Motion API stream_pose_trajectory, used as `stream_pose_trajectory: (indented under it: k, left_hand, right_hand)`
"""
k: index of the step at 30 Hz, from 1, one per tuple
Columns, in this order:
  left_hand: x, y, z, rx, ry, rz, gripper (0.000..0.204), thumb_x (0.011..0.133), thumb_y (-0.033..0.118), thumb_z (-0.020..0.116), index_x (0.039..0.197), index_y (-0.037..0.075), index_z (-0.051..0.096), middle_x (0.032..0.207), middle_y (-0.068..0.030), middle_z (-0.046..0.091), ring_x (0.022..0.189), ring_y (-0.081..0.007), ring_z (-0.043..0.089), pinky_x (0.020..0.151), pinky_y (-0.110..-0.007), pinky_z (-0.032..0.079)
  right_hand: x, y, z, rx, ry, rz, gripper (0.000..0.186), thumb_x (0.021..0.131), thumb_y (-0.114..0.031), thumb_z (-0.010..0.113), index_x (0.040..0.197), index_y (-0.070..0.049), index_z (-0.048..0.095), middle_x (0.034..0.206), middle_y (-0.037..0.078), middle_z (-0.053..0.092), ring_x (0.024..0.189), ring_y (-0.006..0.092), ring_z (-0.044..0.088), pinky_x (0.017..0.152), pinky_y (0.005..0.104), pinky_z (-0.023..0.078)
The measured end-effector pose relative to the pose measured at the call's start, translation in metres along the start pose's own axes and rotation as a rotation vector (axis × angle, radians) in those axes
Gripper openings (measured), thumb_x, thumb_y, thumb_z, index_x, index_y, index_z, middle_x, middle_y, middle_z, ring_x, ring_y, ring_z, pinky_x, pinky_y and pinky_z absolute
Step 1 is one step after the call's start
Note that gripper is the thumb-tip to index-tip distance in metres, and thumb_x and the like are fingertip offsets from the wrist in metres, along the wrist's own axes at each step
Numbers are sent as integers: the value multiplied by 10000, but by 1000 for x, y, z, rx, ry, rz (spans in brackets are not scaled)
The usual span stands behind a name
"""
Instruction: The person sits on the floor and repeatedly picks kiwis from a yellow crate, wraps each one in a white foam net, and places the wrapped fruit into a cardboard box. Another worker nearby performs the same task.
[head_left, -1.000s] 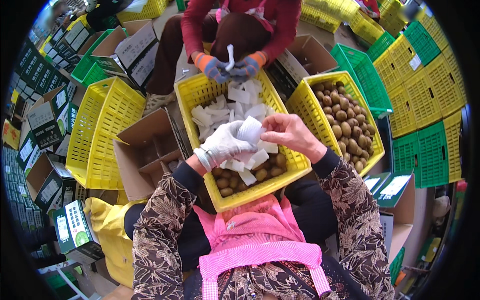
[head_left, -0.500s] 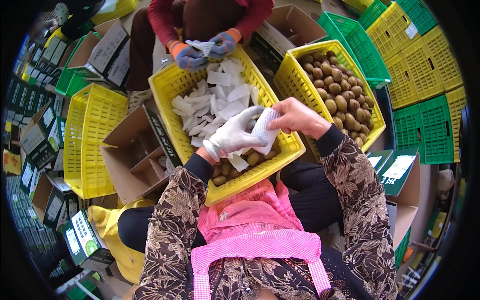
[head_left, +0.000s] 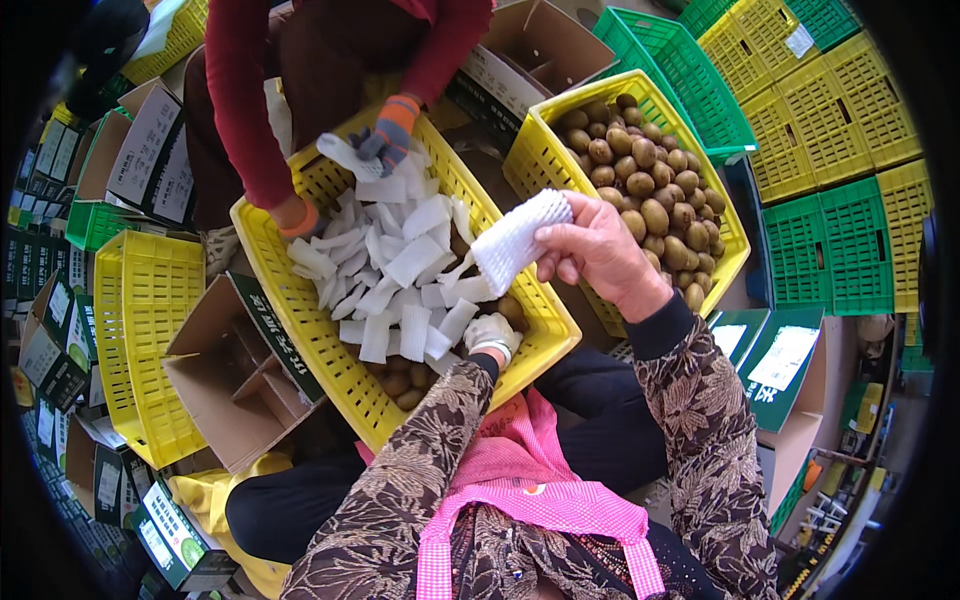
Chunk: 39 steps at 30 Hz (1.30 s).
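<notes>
In my bare right hand is a white foam net sleeve, pinched at one end above the crate; whether anything is inside it I cannot tell. My left hand, in a white glove, is down at the near end of the yellow crate, its fingers curled among the fruit; what they hold is hidden. Brown kiwis show there, partly under a heap of white foam sleeves. Across the crate, a co-worker's gloved hand holds another foam sleeve; their other hand reaches in at the left rim.
A second yellow crate full of kiwis stands to the right, beside a green crate. An open divided carton and an upended yellow crate stand left. Stacked crates line the far right.
My left hand has left the foam sleeve and dropped into the crate. My right hand now holds the sleeve alone. The co-worker's hands have parted, one reaching to the left rim.
</notes>
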<state>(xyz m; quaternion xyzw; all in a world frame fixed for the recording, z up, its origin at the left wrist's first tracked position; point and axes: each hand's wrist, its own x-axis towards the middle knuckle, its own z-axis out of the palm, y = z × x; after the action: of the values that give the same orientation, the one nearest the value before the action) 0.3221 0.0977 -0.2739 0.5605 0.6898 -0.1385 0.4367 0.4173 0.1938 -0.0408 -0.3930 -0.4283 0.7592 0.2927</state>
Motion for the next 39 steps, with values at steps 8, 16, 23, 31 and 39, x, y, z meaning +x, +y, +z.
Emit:
stream_pose_trajectory:
  k: [8,16,23,31,39]
  left_hand:
    - [-1,1,-1,-180,33,-78,507,752,413,726,1118,67,671,1205,-154,604,1117,-314,589,922,-402,493]
    - [11,7,-7,-608,79,-259,622,712,424,753,1157,10,623,1130,-231,634,1091,-361,602,915,-423,490]
    - [-6,-26,-14,-1060,336,116,655,658,260,798,1222,12,577,1095,-186,653,1016,-318,628,907,-371,481]
    - [-112,-33,-101,-1040,772,662,670,691,107,787,1291,15,504,1106,-146,639,967,-205,643,843,-314,521]
    - [-152,-75,-115,-1136,791,711,774,738,207,792,1375,4,404,1248,-144,579,1096,-222,593,923,-338,480]
  right_hand:
    - [2,1,-7,1,108,-52,181,873,-51,625,1032,17,572,886,111,677,600,119,658,415,151,441]
    - [0,0,-6,-6,108,-90,201,877,-56,616,1058,19,570,879,109,676,598,123,658,412,160,448]
    - [-2,17,-9,-491,77,-131,166,896,-91,605,1019,-2,671,831,15,688,745,62,661,558,162,464]
    - [-2,32,17,-1335,-52,-177,608,697,-423,791,1114,-51,552,837,221,654,808,397,642,743,440,508]
    - [-21,11,73,-797,-156,-174,282,751,-80,706,1030,-49,675,845,28,700,677,68,604,595,249,499]
